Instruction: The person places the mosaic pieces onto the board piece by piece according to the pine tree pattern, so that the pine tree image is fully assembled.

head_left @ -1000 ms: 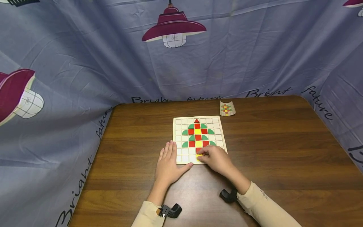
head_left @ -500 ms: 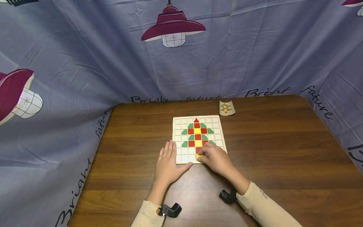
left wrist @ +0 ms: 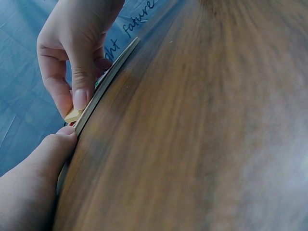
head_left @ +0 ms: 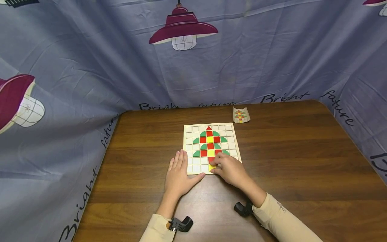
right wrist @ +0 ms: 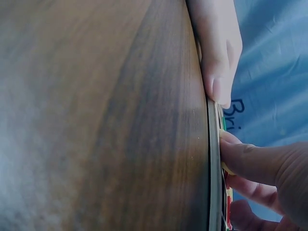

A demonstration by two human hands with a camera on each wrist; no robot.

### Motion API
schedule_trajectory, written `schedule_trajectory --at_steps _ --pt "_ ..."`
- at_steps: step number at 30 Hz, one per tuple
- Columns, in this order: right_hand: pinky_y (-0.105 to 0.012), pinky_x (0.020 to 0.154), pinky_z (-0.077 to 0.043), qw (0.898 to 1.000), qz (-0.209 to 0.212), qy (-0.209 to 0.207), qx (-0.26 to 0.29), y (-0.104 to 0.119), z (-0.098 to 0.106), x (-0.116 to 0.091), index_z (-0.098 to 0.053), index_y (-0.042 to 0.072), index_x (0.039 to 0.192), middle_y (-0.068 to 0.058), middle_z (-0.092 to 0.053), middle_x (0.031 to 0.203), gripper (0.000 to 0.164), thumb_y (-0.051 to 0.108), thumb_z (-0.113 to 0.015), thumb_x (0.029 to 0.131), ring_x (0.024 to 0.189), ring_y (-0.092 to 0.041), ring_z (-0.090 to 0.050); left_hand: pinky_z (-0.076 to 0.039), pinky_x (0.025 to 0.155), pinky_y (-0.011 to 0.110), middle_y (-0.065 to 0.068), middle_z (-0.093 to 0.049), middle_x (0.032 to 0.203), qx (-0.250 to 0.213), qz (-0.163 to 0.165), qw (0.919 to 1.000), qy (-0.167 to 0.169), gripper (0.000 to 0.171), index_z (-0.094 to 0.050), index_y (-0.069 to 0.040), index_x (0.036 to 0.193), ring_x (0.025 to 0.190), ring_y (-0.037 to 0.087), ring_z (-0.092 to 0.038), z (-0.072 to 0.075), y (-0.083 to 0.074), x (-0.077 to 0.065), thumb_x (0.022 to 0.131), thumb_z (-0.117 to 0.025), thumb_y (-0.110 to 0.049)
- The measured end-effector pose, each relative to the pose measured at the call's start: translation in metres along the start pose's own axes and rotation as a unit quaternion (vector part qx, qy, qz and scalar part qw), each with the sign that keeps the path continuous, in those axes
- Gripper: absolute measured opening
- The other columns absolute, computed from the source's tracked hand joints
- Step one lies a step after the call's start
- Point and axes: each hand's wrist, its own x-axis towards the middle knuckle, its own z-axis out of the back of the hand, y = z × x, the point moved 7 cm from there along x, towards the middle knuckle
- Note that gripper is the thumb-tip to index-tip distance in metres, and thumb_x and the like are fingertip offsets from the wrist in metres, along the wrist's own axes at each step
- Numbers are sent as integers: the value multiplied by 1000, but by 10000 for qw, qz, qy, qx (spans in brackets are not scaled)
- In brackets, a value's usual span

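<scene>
A pale square grid board (head_left: 193, 168) lies on the table with red, yellow and green pieces set in its cells as a tree shape. My left hand (head_left: 178, 176) lies flat along the board's left side, fingers straight, its thumb at the front edge. With thumb and fingertips, my right hand (head_left: 231, 169) pinches a yellow square tile (head_left: 211, 167) at the bottom of the tree's trunk. From the left wrist, this yellow tile (left wrist: 73, 116) shows tilted at the board's edge. The right hand covers the board's lower right cells.
A small curled card (head_left: 241, 116) printed with the same tree stands behind the board, to the right. Brown wooden table (head_left: 290, 144) surrounds the board. A blue curtain (head_left: 248, 57) with printed lamps hangs at the back and sides.
Both hands and the board keep nearly the same places. The right fingertips have parted slightly, and a bit more of the yellow tile shows between them.
</scene>
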Motion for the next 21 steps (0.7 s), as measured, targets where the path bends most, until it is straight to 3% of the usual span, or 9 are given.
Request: schedule_trajectory --at_steps 21 --pt "-30 68 -51 10000 -97 11 -10 -1 -1 -3 -81 17 88 12 -63 87 10 22 -84 79 80 -8 -62 -15 127 40 6 -18 167 59 -12 10000 -47 117 -19 -8 159 156 20 -14 -1 1 0 78 -41 -89"
